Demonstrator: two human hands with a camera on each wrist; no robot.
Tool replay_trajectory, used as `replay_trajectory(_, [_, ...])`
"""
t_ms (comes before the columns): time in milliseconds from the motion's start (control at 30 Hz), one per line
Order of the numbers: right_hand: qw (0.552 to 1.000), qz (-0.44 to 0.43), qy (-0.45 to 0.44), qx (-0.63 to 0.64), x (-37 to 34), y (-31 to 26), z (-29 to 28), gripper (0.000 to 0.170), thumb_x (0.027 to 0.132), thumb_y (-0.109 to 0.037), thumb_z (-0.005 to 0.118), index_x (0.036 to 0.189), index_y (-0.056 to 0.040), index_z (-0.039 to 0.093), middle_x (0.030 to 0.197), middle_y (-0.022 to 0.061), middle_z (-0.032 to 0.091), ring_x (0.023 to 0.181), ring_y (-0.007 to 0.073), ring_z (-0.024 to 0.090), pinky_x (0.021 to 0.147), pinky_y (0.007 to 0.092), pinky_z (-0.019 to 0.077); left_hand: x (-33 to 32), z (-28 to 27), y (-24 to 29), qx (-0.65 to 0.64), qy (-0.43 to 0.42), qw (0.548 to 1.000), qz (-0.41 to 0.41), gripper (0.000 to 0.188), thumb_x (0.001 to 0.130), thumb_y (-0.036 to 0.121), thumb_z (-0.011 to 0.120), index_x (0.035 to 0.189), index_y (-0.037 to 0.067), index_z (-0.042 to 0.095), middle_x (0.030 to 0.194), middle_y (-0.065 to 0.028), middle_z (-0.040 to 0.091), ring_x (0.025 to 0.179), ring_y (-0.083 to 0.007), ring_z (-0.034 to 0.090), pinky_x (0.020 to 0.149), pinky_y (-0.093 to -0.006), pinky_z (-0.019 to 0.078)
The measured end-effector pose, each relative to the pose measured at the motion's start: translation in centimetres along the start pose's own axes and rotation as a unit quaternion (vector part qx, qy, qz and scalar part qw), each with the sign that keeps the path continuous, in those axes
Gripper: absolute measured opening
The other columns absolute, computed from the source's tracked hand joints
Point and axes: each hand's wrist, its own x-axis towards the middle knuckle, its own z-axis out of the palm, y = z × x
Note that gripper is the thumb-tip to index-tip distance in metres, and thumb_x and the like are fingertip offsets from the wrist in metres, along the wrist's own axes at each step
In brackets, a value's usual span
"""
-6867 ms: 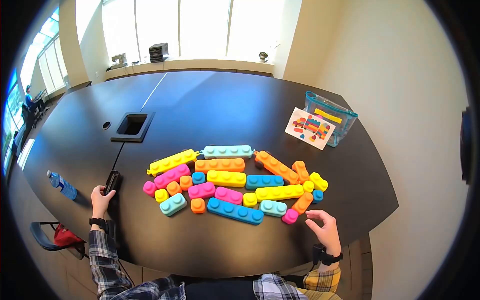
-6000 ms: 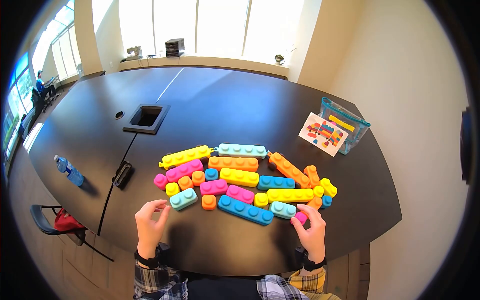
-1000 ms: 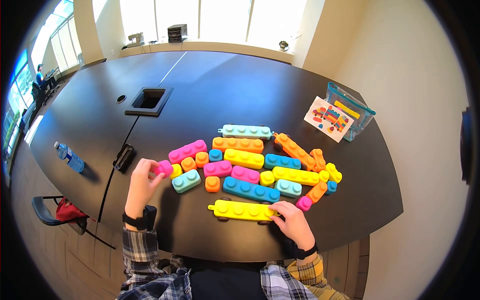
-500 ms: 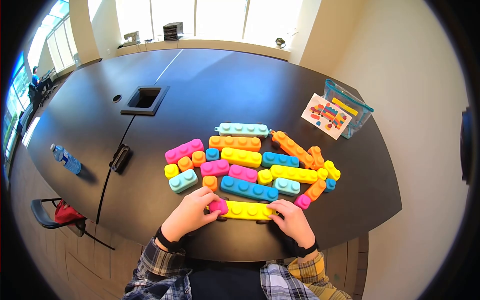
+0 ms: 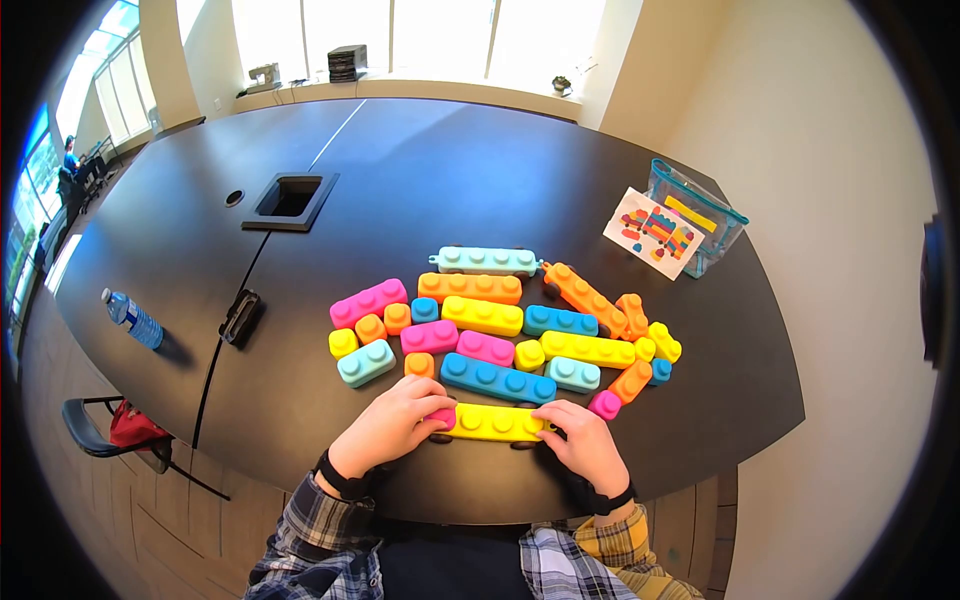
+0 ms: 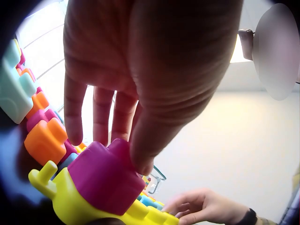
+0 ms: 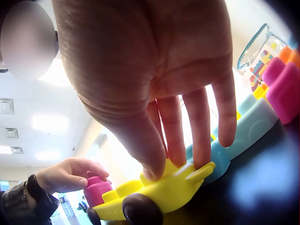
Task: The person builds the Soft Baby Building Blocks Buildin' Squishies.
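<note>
A yellow wheeled block base [image 5: 495, 423] with a row of studs lies at the table's near side. On its left end sits a small pink block [image 6: 105, 180], pinched between the thumb and fingers of my left hand [image 5: 402, 420]. My right hand [image 5: 583, 440] grips the base's right end, thumb on the near side and fingers on the far side. In the right wrist view a dark wheel [image 7: 142, 209] shows under the base. Just beyond the hands lie a long blue block [image 5: 498, 379], an orange one-stud block [image 5: 419, 365] and a light teal block [image 5: 573, 374].
Several coloured blocks spread behind, with a light teal wheeled base [image 5: 488, 261] and an orange wheeled base [image 5: 585, 298]. A picture card [image 5: 654, 232] leans on a clear pouch [image 5: 705, 215] at back right. A water bottle [image 5: 132, 318] and black case [image 5: 240, 318] stand left.
The yellow base came from the back left of the group to the near side. My left hand carried the pink block from the left onto its left end, where it now sits lower.
</note>
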Motion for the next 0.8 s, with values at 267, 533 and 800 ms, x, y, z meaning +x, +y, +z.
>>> replay_trajectory(267, [1.0,0.001,0.004,0.005,0.0,-0.1,-0.1,0.027,0.084,-0.006,0.079,0.11,-0.0047,0.072,0.108,0.0114,0.073,0.099,0.0357,0.072,0.085,0.0419,0.0594,-0.2,0.6,0.0,-0.007,-0.031,0.994,-0.105,0.055,0.077,0.019,0.092,0.125,0.007,0.069,0.115,-0.013,0.068,0.113,-0.036,0.066,0.098,-0.0427,0.054])
replay_trajectory(533, [1.0,0.004,-0.004,0.013,-0.1,0.1,-0.1,0.028,0.084,-0.004,0.079,0.11,-0.0041,0.071,0.106,0.012,0.072,0.099,0.0362,0.071,0.085,0.0418,0.0587,0.0,0.5,-0.1,-0.005,-0.029,0.997,-0.078,0.052,0.075,0.017,0.092,0.121,0.008,0.069,0.11,-0.0123,0.069,0.109,-0.0361,0.067,0.095,-0.0443,0.0547])
replay_trajectory(800, [1.0,0.015,-0.007,0.01,-0.2,-0.1,-0.2,0.029,0.084,-0.005,0.079,0.112,-0.0045,0.071,0.106,0.0117,0.071,0.099,0.0362,0.07,0.085,0.0417,0.0586,-0.1,0.8,0.2,0.0,-0.051,0.993,-0.103,0.053,0.08,0.017,0.089,0.127,0.009,0.068,0.117,-0.0138,0.069,0.112,-0.0367,0.067,0.097,-0.0443,0.0547])
